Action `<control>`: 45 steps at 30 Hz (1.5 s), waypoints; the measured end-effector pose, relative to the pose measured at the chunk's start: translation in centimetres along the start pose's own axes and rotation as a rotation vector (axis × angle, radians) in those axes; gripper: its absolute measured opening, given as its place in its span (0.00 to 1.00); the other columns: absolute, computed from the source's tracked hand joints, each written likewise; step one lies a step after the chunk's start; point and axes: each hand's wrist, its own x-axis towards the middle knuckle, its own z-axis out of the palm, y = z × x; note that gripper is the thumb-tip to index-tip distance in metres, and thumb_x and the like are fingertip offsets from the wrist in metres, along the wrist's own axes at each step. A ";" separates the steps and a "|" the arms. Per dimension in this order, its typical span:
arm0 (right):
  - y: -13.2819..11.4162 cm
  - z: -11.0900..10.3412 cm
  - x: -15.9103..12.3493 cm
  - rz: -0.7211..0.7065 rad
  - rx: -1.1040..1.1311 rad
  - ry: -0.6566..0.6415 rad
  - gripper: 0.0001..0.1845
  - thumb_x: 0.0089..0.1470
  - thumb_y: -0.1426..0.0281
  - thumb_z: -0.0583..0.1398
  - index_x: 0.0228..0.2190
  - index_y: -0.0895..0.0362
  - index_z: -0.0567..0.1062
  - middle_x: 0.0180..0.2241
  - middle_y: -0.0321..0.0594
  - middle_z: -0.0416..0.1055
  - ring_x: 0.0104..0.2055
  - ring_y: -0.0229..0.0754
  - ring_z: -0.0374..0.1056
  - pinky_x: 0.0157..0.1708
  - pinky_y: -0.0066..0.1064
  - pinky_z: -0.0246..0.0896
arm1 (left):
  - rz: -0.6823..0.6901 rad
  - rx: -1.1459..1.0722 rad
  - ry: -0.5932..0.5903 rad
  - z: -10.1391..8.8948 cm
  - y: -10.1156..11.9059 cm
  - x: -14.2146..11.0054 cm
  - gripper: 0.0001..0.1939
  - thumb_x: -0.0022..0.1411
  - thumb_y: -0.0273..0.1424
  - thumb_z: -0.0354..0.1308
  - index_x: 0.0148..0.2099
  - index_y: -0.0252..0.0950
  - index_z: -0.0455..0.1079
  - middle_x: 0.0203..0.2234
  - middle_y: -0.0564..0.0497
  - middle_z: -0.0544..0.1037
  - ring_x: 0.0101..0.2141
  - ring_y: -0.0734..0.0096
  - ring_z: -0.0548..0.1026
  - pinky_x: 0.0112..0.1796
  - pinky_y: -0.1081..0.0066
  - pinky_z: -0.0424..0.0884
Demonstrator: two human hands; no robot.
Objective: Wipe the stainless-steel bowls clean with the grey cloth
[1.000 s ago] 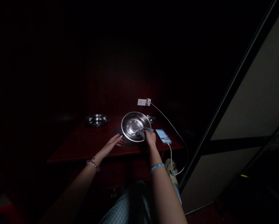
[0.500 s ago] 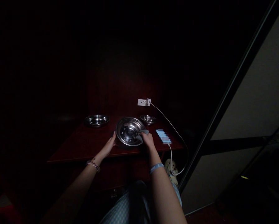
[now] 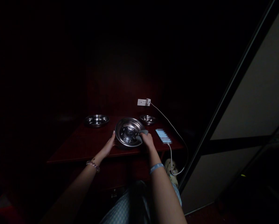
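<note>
A shiny metal bowl (image 3: 127, 128) is tilted toward me above the front of the dark red table. My left hand (image 3: 108, 146) grips its left side, thumb up by the rim and the other fingers hidden behind. Inside the bowl's right rim, my right hand (image 3: 146, 138) is closed on a grey cloth (image 3: 142, 134) pressed against the inner wall. Behind and to the left stands a shallow metal dish (image 3: 96, 120). A smaller metal bowl (image 3: 147, 119) sits behind on the right.
A phone (image 3: 163, 136) lies on the table (image 3: 76, 146) at right, its white cable (image 3: 170, 123) looping from a wall socket (image 3: 142, 102) and hanging past the table edge. A pale clog (image 3: 171, 168) shows below. A light panel with a dark frame (image 3: 246, 112) stands at the right.
The metal bowl has shifted very slightly left and down with both hands on it. The cloth stays in my right hand at the bowl's right side.
</note>
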 end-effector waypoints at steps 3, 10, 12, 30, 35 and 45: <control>-0.3 -0.1 -0.3 0.040 -0.003 0.012 0.19 0.55 0.62 0.60 0.43 0.56 0.84 0.41 0.47 0.83 0.46 0.50 0.79 0.47 0.34 0.70 | -0.003 -0.004 0.018 0.1 -0.1 0.1 0.41 0.72 0.59 0.40 0.72 0.36 0.65 0.57 0.36 0.80 0.59 0.50 0.76 0.52 0.59 0.74; -1.0 -0.4 -1.1 0.062 -0.031 0.024 0.18 0.56 0.63 0.60 0.43 0.55 0.84 0.45 0.47 0.83 0.51 0.51 0.78 0.51 0.34 0.70 | 0.021 -0.029 -0.005 -0.4 -0.4 0.4 0.45 0.66 0.64 0.48 0.70 0.35 0.68 0.52 0.35 0.83 0.53 0.49 0.80 0.47 0.61 0.75; -1.2 -0.5 -1.3 0.061 -0.043 0.024 0.18 0.57 0.63 0.60 0.44 0.55 0.84 0.47 0.48 0.82 0.52 0.51 0.78 0.52 0.34 0.69 | 0.024 -0.022 -0.010 -0.4 -0.2 0.2 0.46 0.66 0.64 0.48 0.70 0.35 0.68 0.51 0.35 0.83 0.53 0.49 0.79 0.47 0.61 0.74; -1.7 -0.6 -2.3 0.052 -0.109 0.023 0.21 0.60 0.63 0.59 0.50 0.57 0.82 0.50 0.50 0.81 0.55 0.53 0.77 0.55 0.36 0.69 | -0.004 -0.049 0.022 -1.2 -0.4 0.5 0.39 0.68 0.58 0.52 0.69 0.38 0.69 0.51 0.39 0.84 0.47 0.51 0.82 0.46 0.60 0.76; -1.7 -0.4 -2.2 0.061 -0.124 0.026 0.21 0.61 0.62 0.58 0.50 0.58 0.82 0.50 0.51 0.81 0.55 0.53 0.77 0.55 0.36 0.69 | 0.009 -0.055 0.049 -1.2 -0.3 0.4 0.42 0.67 0.59 0.54 0.72 0.37 0.65 0.53 0.37 0.83 0.49 0.49 0.81 0.48 0.58 0.76; -1.4 0.5 -2.0 0.062 -0.083 -0.001 0.20 0.60 0.62 0.59 0.48 0.56 0.83 0.49 0.50 0.81 0.55 0.52 0.77 0.54 0.34 0.70 | 0.116 -0.198 -0.003 -0.4 0.7 -0.5 0.44 0.67 0.64 0.45 0.72 0.40 0.63 0.65 0.35 0.73 0.62 0.48 0.73 0.58 0.53 0.73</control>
